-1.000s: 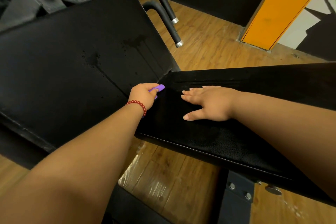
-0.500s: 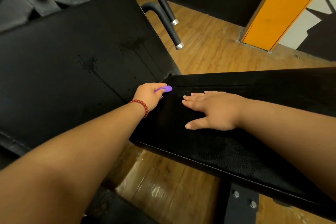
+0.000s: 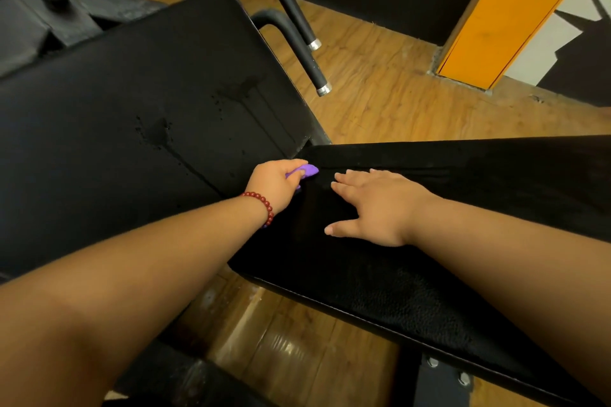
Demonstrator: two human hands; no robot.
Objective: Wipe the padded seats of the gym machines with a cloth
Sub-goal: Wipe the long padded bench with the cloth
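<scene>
A black padded seat [image 3: 413,281] runs from the centre to the right, meeting a black padded backrest [image 3: 132,129] that tilts up on the left. My left hand [image 3: 276,183], with a red bead bracelet on the wrist, grips a small purple cloth [image 3: 309,171] at the seam where the two pads join. Most of the cloth is hidden in my fist. My right hand [image 3: 373,205] lies flat on the seat just right of the cloth, fingers straight and spread. Wet spots and streaks [image 3: 158,132] mark the backrest.
Two black handle bars with chrome ends [image 3: 317,76] slant down behind the backrest. The grey metal machine frame [image 3: 49,10] is at the top left. A bolted support bracket [image 3: 443,377] stands under the seat. An orange pillar [image 3: 509,10] rises from the wooden floor at the right.
Both hands have stayed at the seam, my left hand nudging the cloth slightly rightward. The view has shifted a little.
</scene>
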